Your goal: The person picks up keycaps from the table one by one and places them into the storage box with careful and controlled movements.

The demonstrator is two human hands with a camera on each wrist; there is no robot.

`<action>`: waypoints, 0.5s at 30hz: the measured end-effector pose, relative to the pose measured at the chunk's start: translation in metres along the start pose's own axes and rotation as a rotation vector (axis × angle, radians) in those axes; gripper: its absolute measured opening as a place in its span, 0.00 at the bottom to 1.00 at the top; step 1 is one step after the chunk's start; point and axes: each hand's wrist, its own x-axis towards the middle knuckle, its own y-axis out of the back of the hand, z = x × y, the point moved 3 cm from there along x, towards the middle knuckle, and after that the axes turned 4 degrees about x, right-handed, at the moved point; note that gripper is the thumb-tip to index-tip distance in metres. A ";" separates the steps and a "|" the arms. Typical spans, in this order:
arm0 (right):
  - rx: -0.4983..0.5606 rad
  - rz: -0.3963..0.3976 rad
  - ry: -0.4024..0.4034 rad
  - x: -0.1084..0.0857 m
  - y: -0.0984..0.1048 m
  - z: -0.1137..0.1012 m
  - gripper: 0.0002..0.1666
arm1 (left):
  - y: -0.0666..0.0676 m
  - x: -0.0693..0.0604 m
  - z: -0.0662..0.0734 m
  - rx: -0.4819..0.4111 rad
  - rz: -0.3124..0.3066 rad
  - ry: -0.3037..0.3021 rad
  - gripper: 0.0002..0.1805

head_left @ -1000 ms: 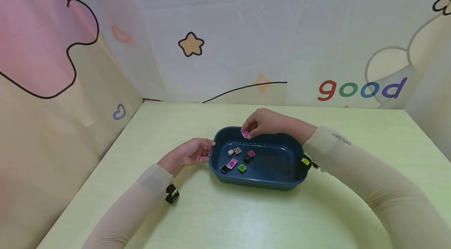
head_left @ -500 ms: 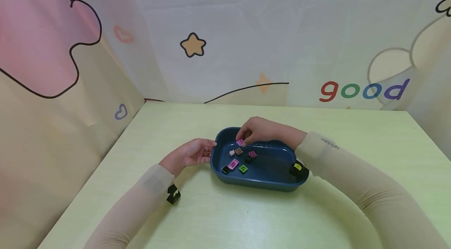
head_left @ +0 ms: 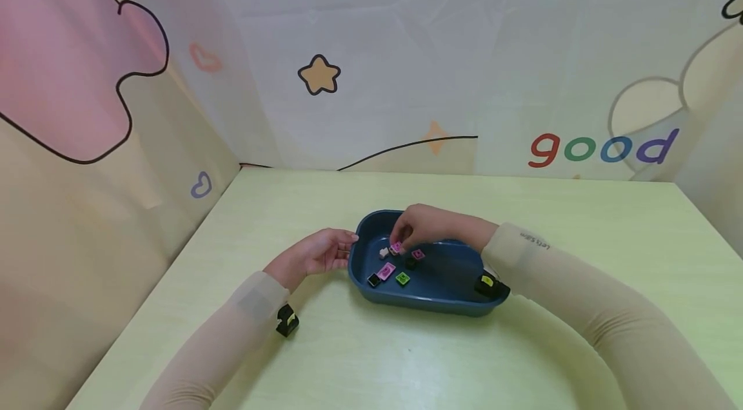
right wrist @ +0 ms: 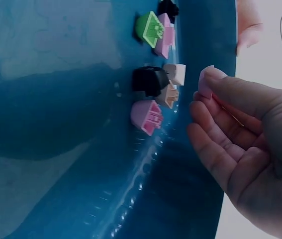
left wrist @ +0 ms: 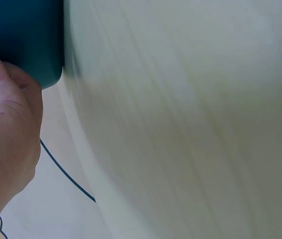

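Note:
A dark blue tray [head_left: 429, 304] with rounded corners stands on the table. My left hand [head_left: 313, 253] grips its left end, thumb at the rim and fingers outside the wall. Inside the tray, low over its left half, my right hand [head_left: 426, 228] pinches a pink keycap [right wrist: 205, 83] between thumb and fingertips. Several keycaps lie on the tray floor: a green one [right wrist: 149, 29], a longer pink one [right wrist: 164, 39], a black one [right wrist: 149, 81], a white one [right wrist: 178, 73], a beige one [right wrist: 169, 95] and another pink one [right wrist: 145, 116]. A further black keycap [head_left: 374, 280] sits near the left wall.
The pale table [head_left: 360, 358] extends around the tray. Behind it hangs a printed cloth [head_left: 377, 75] with a star and the word "good". Black wrist devices hang below both sleeves; the right one [head_left: 489, 285] is over the tray's right end. Thin cables show in the wrist views.
My right hand has moved from the tray's back rim down and slightly left into the tray, carrying the pink keycap among the others. My left hand has stayed at the left end.

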 end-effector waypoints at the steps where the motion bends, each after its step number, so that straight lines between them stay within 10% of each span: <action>1: -0.004 -0.006 0.003 0.000 -0.001 0.000 0.12 | 0.000 0.000 0.000 0.000 -0.007 -0.003 0.13; 15: 0.002 -0.064 0.012 0.003 -0.012 0.005 0.11 | 0.000 0.000 0.001 -0.010 -0.034 -0.007 0.11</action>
